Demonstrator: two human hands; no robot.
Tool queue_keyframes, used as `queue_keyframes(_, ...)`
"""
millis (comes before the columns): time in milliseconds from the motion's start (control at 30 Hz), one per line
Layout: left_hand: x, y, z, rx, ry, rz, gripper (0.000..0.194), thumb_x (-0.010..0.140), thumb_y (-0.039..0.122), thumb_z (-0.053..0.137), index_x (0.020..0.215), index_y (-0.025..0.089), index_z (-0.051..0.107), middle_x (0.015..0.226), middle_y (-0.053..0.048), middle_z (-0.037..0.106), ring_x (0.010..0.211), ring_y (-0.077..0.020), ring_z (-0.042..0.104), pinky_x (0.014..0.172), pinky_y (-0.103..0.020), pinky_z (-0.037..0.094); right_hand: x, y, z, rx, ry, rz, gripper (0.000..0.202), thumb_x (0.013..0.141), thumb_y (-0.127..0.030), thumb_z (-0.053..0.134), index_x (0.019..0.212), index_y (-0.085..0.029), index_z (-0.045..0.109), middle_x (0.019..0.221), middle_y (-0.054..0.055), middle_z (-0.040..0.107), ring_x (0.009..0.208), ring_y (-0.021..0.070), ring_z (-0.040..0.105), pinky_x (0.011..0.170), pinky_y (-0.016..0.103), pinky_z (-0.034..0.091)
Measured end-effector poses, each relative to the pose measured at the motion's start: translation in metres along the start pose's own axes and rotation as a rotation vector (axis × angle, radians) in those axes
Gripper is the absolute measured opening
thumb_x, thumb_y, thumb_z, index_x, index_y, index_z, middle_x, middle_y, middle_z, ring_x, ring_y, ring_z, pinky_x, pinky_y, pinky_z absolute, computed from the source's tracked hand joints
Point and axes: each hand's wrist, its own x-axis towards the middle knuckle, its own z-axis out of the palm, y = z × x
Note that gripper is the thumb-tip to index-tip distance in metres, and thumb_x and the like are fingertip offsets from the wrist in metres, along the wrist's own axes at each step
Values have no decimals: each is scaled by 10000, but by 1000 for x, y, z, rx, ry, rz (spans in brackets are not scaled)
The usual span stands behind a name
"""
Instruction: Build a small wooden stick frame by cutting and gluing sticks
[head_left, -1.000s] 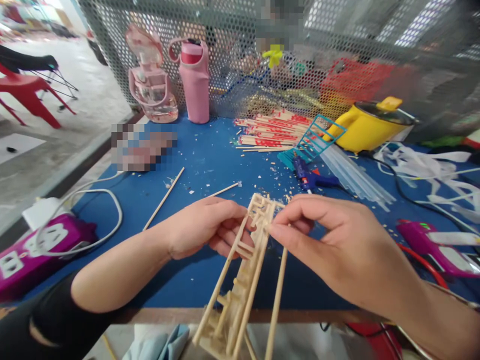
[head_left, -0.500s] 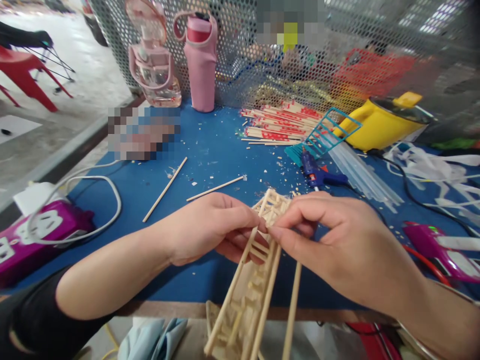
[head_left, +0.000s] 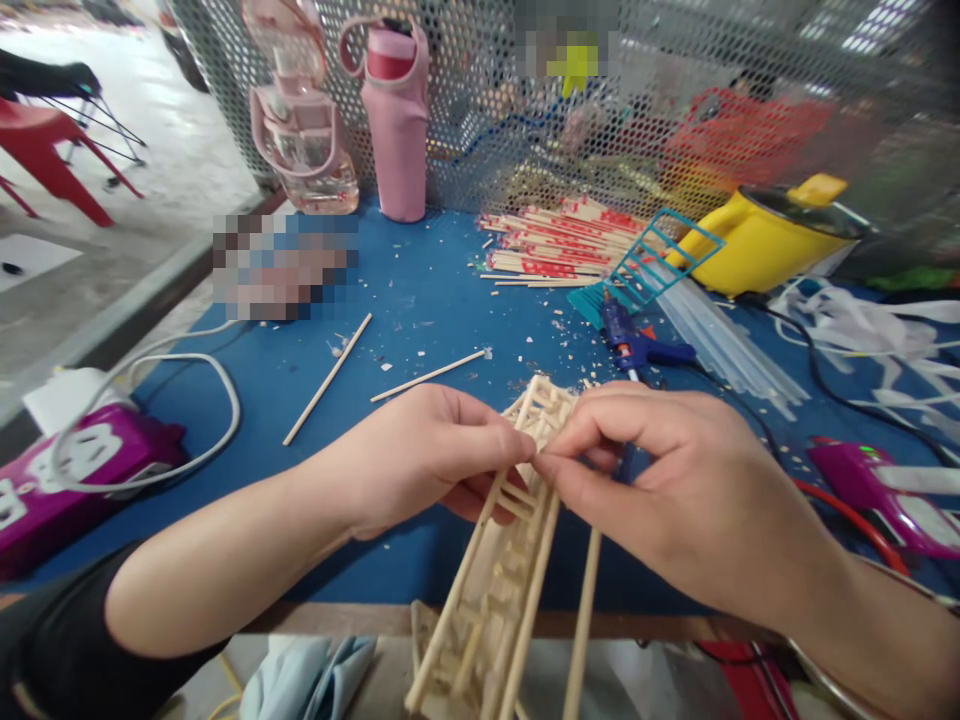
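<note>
A long lattice frame of wooden sticks point(head_left: 491, 590) slants from the middle of the blue table down past its front edge. My left hand point(head_left: 450, 455) is closed on the frame's left side, thumb on top and other fingers underneath. From the other side my right hand point(head_left: 660, 480) pinches at the frame's upper part, thumb and forefinger together close to my left thumb. Whether a small piece sits between those fingertips is hidden. Two loose sticks lie on the table, one a wooden stick point(head_left: 328, 380) to the left, the other a shorter stick point(head_left: 427, 376) beyond my left hand.
A blue glue gun point(head_left: 637, 345) rests on a teal stand point(head_left: 660, 255), beside clear glue sticks point(head_left: 720, 340). Behind lie paper-wrapped chopsticks point(head_left: 555, 240). Two bottles, one a pink tumbler point(head_left: 397, 140), stand against the perforated metal screen point(head_left: 480, 100). Purple power strips point(head_left: 112, 470) flank both sides; a yellow pot point(head_left: 765, 240) is right.
My left thumb has shifted slightly right, nearer my right fingertips. Both hands keep their grip on the frame, and the view has moved a little.
</note>
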Motion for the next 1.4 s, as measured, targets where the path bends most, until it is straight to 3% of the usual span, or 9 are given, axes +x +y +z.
queue_keyframes(300,0,4,4,34,53,-15,153,741,254,670,641,139,655,591,-8,673,518,-102,629,515,-188,516,-17,5,-3,15,90,-51,86,773,-112,649,729,-182,671,720,-19,665,684,84,598,648,194,461)
queue_keyframes(567,0,3,4,66,86,-13,162,703,285,705,664,136,654,581,1,634,524,-105,613,537,-212,509,-15,3,1,13,108,-67,59,759,-144,647,723,-181,675,717,0,666,678,119,595,657,251,463)
queue_keyframes(867,-4,3,3,-29,31,-47,238,796,293,574,681,109,675,652,-51,683,561,-117,636,568,-220,517,-11,1,6,-17,111,-69,136,736,-96,639,630,-180,647,612,-27,623,620,111,556,638,266,418)
queue_keyframes(1100,-4,3,0,-71,-6,-80,136,730,238,633,686,122,687,677,-50,705,599,-136,663,588,-221,523,-11,0,5,7,102,-52,140,749,-110,636,639,-193,660,613,-26,641,614,116,573,641,269,434)
queue_keyframes(1400,-3,3,-2,-139,-37,-81,171,717,232,602,716,100,709,648,-82,713,570,-136,659,530,-192,487,-8,-3,6,-100,122,-109,122,747,-174,670,628,-199,671,580,-41,642,590,111,560,707,307,387)
